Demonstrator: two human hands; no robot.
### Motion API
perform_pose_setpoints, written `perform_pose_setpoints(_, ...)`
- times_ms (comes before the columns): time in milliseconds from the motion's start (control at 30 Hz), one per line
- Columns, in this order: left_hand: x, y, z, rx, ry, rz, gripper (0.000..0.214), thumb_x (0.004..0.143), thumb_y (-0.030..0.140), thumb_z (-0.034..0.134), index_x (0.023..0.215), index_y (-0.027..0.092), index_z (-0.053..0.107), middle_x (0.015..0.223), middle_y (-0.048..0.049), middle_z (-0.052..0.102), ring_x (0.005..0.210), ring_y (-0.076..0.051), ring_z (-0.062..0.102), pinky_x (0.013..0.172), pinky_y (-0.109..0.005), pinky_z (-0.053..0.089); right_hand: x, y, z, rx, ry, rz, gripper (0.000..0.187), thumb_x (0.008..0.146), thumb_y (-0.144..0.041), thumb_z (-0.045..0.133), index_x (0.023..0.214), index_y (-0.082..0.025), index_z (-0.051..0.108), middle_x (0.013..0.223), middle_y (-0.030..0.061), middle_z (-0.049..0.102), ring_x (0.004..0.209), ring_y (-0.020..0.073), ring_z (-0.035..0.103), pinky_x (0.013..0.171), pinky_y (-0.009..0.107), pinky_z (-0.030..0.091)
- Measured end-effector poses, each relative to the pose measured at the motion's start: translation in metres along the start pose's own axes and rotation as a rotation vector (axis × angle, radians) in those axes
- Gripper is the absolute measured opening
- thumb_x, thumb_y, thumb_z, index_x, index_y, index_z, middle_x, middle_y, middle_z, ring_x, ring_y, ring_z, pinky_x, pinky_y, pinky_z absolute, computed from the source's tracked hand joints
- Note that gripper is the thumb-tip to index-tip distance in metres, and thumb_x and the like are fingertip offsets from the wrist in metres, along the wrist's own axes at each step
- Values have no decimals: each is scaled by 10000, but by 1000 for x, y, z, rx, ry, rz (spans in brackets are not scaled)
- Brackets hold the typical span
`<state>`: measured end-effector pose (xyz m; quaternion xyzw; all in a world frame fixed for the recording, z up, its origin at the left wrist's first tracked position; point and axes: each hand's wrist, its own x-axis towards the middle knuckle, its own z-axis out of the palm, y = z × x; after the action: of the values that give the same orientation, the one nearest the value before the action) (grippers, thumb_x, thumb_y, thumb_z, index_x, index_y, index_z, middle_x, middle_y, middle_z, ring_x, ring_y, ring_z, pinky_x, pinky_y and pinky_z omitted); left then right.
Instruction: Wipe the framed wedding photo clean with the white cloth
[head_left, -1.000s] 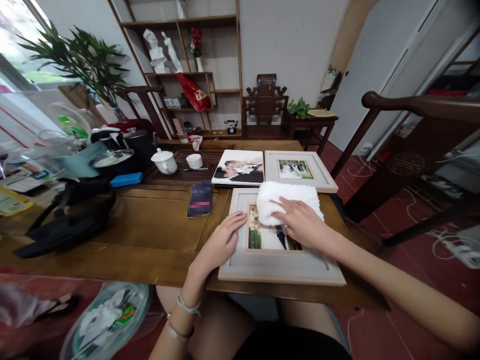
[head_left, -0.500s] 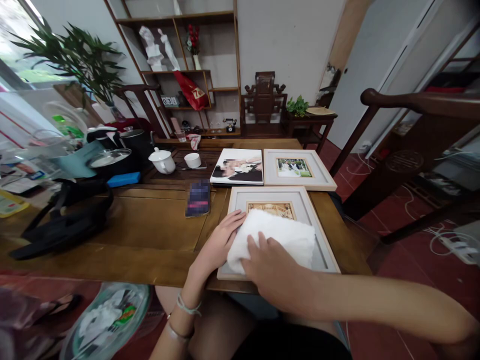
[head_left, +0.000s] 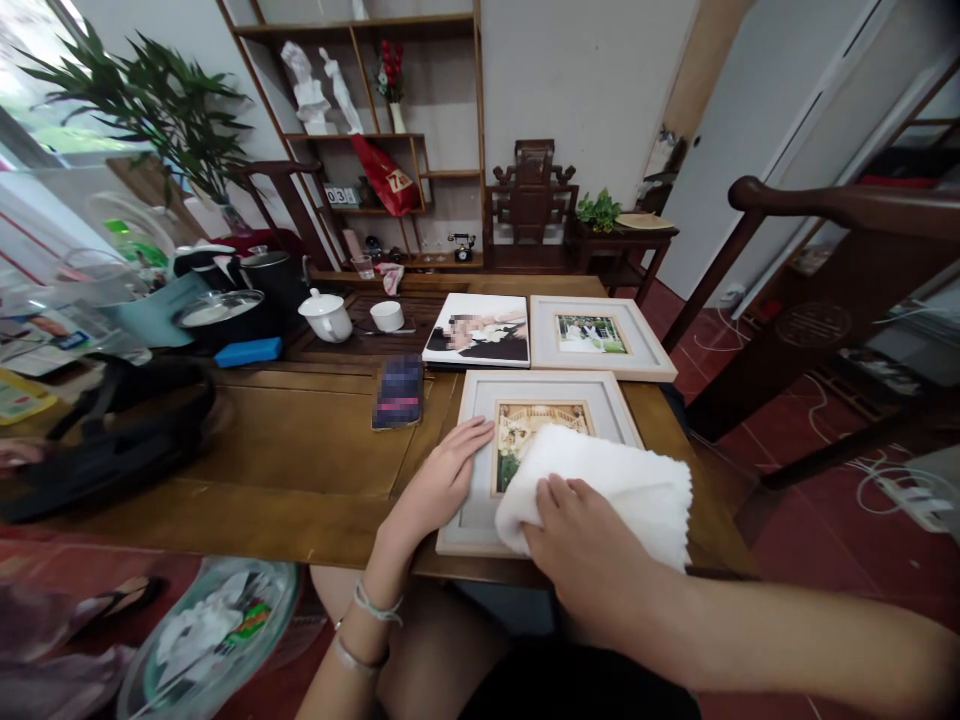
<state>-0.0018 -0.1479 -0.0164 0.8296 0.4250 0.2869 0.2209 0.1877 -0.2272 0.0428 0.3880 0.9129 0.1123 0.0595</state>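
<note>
A picture frame (head_left: 469,520) with a pale wooden border lies flat on the table's near edge, a photo (head_left: 517,425) set in its grey mount. My left hand (head_left: 442,480) rests open on the frame's left side, fingers stretched toward the photo. A fluffy white cloth (head_left: 637,480) covers the right and lower part of the frame and hangs past its right edge. Pressed onto this cloth is my right hand (head_left: 577,535), its fingers closed together on it. Part of the photo is hidden under the cloth.
Behind lie a second frame (head_left: 652,345) and a photo panel (head_left: 480,355). A phone (head_left: 397,392), teapot (head_left: 327,316) and cup (head_left: 386,317) sit leftward, with a black bag (head_left: 120,450) near another person's hand (head_left: 21,453). Below stands a waste bin (head_left: 281,620); a chair (head_left: 810,300) is right.
My right hand has moved the cloth to the right, uncovering more of the photo. My left hand stays in place. Another person's hand has appeared at the far left.
</note>
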Motion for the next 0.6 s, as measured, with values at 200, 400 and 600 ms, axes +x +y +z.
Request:
perform_pose_setpoints(200,1,1,-1,-6,-1,-5,415,924,143,339,1273,210,555,1399,-37,500,1350,-188,383,1155,-432,303,14,-19,15,67,185,-119,221,863,-198,516,1008,-123,665,1262,231,563,1175,315,517,908,444,432)
perform_pose_setpoints(400,0,1,-1,17,1,-4,420,918,141,359,1302,172,527,1382,-58,518,1359,-189,370,1160,-431,288,-12,12,-8,123,-107,-23,204,718,-169,658,918,-147,689,1041,204,671,951,316,626,737,395,472)
perform_pose_setpoints(600,0,1,1,34,22,5,400,903,143,401,1273,154,554,1361,-71,539,1347,-188,393,1154,-415,304,-9,89,-56,-21,-68,229,326,767,-93,463,1004,-207,655,781,85,672,651,244,627,506,304,335)
